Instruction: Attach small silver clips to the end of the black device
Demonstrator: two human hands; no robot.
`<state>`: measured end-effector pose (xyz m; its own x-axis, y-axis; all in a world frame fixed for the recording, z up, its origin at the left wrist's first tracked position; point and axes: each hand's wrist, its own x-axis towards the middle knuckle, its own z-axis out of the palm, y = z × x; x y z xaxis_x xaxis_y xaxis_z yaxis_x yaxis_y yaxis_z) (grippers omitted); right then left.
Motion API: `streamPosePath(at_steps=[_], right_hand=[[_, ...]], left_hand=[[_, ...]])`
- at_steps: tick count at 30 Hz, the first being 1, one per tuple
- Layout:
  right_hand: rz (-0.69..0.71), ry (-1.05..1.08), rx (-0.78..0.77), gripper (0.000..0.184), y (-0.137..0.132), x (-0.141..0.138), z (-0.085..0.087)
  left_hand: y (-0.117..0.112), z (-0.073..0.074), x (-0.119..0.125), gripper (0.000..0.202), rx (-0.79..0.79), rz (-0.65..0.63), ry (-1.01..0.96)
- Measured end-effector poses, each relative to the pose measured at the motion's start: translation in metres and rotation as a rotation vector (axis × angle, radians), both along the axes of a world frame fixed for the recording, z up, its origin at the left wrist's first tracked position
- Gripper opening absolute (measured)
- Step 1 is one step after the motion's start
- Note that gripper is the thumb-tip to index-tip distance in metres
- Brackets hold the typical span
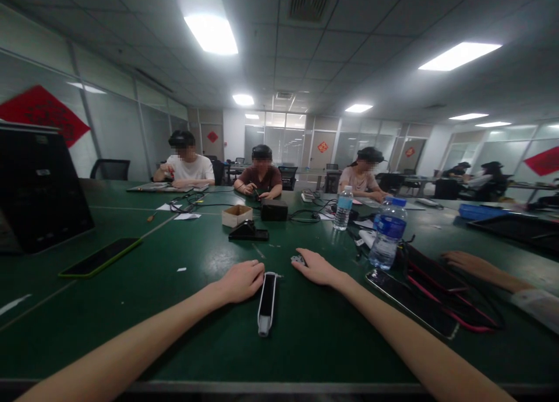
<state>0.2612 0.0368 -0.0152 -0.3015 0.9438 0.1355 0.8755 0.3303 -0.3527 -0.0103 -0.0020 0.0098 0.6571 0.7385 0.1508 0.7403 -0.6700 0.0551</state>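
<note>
On the green table, my left hand [242, 281] rests palm down with its fingers curled together; what may be under them is hidden. Close to its fingertips lies a long, narrow object [267, 303] with a white rim, black middle and grey near end. My right hand [318, 268], across from it, has thumb and fingers around a small grey piece [298, 261] with dark marks. That piece is too small to name. Beyond both hands sits a black stapler-like device [248, 232], beside an open cardboard box [236, 215].
Two water bottles [388, 233] stand to the right, near a phone [410, 303] and a red-edged black case [454, 291]. Another person's hand [469, 265] rests farther right. At left are a green-edged phone [102, 256] and a dark monitor [41, 186]. Several people sit opposite.
</note>
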Motion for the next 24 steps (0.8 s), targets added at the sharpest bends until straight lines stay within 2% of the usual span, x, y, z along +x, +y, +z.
streamPosePath(at_steps=[2, 5, 9, 13, 17, 20, 24], right_hand=[[-0.009, -0.009, 0.044, 0.060, 0.009, 0.016, 0.003], [-0.106, -0.125, 0.151, 0.049, 0.024, 0.043, 0.002], [-0.300, -0.232, 0.094, 0.047, 0.044, 0.066, -0.007], [-0.390, -0.259, 0.039, 0.049, 0.067, 0.067, -0.006], [-0.373, -0.257, 0.000, 0.041, 0.084, 0.062, 0.003], [-0.379, -0.260, -0.037, 0.033, 0.086, 0.059, 0.011], [-0.375, -0.272, -0.148, 0.024, 0.075, 0.056, 0.023]], left_hand=[[0.000, 0.001, 0.000, 0.023, 0.003, -0.003, 0.005], [0.000, 0.000, 0.000, 0.022, 0.016, 0.001, 0.016], [0.000, -0.001, 0.001, 0.022, 0.007, 0.008, 0.008], [-0.001, 0.002, 0.001, 0.022, -0.025, 0.002, -0.009], [-0.002, 0.003, 0.000, 0.023, -0.042, 0.015, -0.002], [-0.002, 0.002, -0.001, 0.023, -0.028, 0.008, -0.001], [-0.002, 0.002, 0.000, 0.023, -0.025, 0.001, -0.015]])
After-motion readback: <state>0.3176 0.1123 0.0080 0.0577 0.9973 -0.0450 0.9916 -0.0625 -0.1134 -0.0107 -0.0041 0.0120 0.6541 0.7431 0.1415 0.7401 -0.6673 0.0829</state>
